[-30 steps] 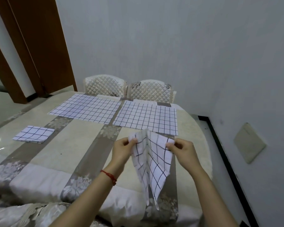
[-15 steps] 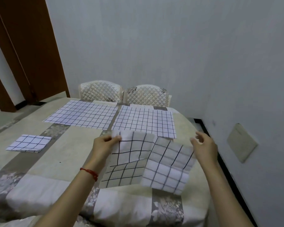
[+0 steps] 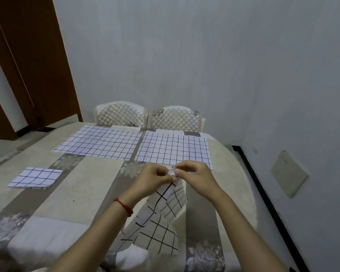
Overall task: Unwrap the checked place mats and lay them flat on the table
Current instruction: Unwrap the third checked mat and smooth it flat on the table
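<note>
A white place mat with a black check point(image 3: 161, 220) hangs in loose folds above the near edge of the table. My left hand point(image 3: 153, 178) and my right hand point(image 3: 194, 176) are close together and both pinch its top corner. Two more checked mats lie flat side by side at the far end of the table, one on the left point(image 3: 99, 142) and one on the right point(image 3: 174, 149). A folded checked mat point(image 3: 35, 177) lies on the left part of the table.
The table point(image 3: 71, 193) wears a beige and grey patterned cloth. Two quilted cream chairs point(image 3: 147, 116) stand at its far end. A grey wall runs close along the right, with a black skirting point(image 3: 263, 191). A brown door point(image 3: 28, 61) is at the left.
Half a second ago my hands held the mat spread wide apart. They have come together at one top corner, and the mat now hangs down in folds.
</note>
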Action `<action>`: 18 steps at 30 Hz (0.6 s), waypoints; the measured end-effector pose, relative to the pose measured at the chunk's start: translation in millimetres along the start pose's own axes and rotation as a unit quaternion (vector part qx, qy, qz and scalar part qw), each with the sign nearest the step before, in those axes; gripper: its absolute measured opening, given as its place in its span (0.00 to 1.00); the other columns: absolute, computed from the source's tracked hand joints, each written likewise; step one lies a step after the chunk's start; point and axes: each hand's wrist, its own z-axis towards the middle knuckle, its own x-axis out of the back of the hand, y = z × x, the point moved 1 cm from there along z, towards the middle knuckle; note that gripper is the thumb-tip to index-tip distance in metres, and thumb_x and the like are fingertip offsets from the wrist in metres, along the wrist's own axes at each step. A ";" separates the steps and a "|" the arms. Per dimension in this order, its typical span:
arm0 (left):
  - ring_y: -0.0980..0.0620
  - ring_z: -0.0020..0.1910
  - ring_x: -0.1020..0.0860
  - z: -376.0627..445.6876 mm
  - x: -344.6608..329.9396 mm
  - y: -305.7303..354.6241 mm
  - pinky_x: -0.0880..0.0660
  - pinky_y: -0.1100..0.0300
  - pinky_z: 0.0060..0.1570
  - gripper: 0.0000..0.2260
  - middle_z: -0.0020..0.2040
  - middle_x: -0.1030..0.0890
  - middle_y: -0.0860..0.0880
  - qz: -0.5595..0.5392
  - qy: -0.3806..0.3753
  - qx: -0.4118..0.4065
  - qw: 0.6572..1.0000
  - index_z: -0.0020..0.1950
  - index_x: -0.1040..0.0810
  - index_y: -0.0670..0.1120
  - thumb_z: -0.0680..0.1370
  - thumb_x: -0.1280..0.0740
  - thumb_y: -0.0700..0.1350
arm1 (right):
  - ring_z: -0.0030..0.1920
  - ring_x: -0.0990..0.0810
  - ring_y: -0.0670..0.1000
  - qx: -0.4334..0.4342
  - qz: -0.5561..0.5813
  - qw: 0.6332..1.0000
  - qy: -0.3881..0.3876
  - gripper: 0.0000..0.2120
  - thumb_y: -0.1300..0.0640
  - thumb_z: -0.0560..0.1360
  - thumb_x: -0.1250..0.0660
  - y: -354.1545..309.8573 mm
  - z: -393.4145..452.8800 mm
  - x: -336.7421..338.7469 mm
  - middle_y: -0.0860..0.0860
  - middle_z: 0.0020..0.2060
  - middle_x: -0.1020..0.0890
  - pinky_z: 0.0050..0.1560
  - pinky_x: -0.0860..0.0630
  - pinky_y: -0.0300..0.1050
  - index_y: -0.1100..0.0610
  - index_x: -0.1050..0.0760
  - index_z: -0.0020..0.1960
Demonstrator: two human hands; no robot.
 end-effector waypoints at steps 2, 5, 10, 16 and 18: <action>0.58 0.33 0.22 0.2 1.9 -1.1 0.25 0.61 0.38 0.06 0.30 0.18 0.52 0.016 -0.010 -0.004 1.000 0.32 0.18 0.48 0.70 0.28 0.43 | 0.42 0.20 0.42 0.003 0.010 1.000 -0.017 0.03 0.59 0.71 0.31 -1.4 1.0 -1.1 0.45 0.37 0.17 0.48 0.24 0.35 0.52 0.19 0.41; 0.56 0.41 0.21 -1.1 4.4 -2.3 0.25 0.56 0.45 0.05 0.39 0.18 0.51 0.073 0.045 -0.012 0.996 0.42 0.17 0.46 0.69 0.27 0.46 | 0.41 0.20 0.45 -0.011 0.010 1.000 -0.003 0.03 0.60 0.72 0.31 0.3 3.0 -2.3 0.48 0.37 0.18 0.45 0.25 0.36 0.55 0.19 0.41; 0.56 0.38 0.26 -6.0 4.1 8.9 0.33 0.68 0.37 0.05 0.40 0.24 0.51 0.153 0.259 -0.071 0.951 0.42 0.21 0.45 0.72 0.30 0.46 | 0.39 0.22 0.43 -0.040 0.010 0.988 0.149 0.04 0.59 0.72 0.32 3.1 8.0 2.8 0.45 0.35 0.19 0.41 0.27 0.31 0.57 0.19 0.41; 0.52 0.30 0.21 1.7 -17.8 20.5 0.25 0.63 0.30 0.11 0.33 0.19 0.46 -0.089 0.153 0.058 0.982 0.36 0.20 0.46 0.75 0.35 0.48 | 0.37 0.22 0.42 -0.020 0.077 0.979 0.189 0.06 0.60 0.72 0.32 -5.1 4.9 -1.2 0.47 0.34 0.19 0.38 0.26 0.28 0.54 0.22 0.37; 0.50 0.32 0.20 5.1 -23.4 24.2 0.22 0.63 0.31 0.10 0.37 0.18 0.44 -0.183 0.126 0.113 0.968 0.39 0.20 0.43 0.76 0.35 0.48 | 0.36 0.21 0.41 -0.018 0.102 0.980 0.172 0.06 0.61 0.72 0.32 -6.0 3.0 -4.4 0.49 0.34 0.18 0.37 0.26 0.29 0.55 0.21 0.36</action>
